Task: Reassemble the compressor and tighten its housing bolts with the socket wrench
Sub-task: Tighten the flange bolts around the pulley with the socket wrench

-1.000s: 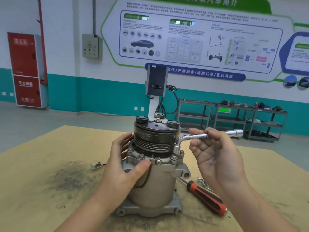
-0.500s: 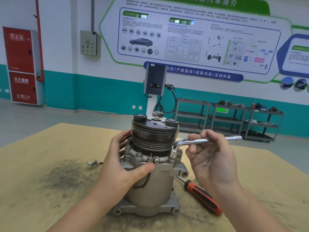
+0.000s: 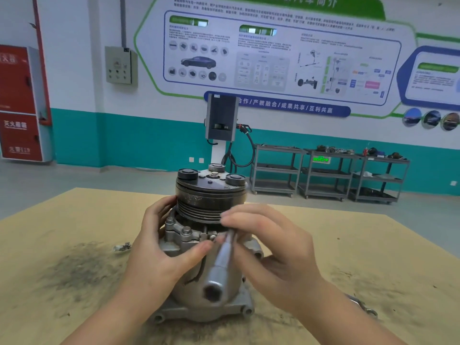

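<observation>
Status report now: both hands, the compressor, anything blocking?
Left hand grips compressor housing. Right hand holds socket wrench, handle toward camera. Nothing visibly blocking the bolts.

a red fire cabinet (image 3: 18,103) stood far left; grey shelf carts (image 3: 328,170) lined the teal wall beside a charging post (image 3: 221,118).

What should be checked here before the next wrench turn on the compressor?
1. Left hand steadies compressor: ok.
2. Right hand has a grip on wrench: ok.
3. Socket seated on a bolt: cannot tell, hidden by fingers.
4. Compressor upright on table: ok.
5. Left thumb clear of wrench swing: not ok, right beside the shaft.
6. Front-left bolt fitted: ok.
</observation>
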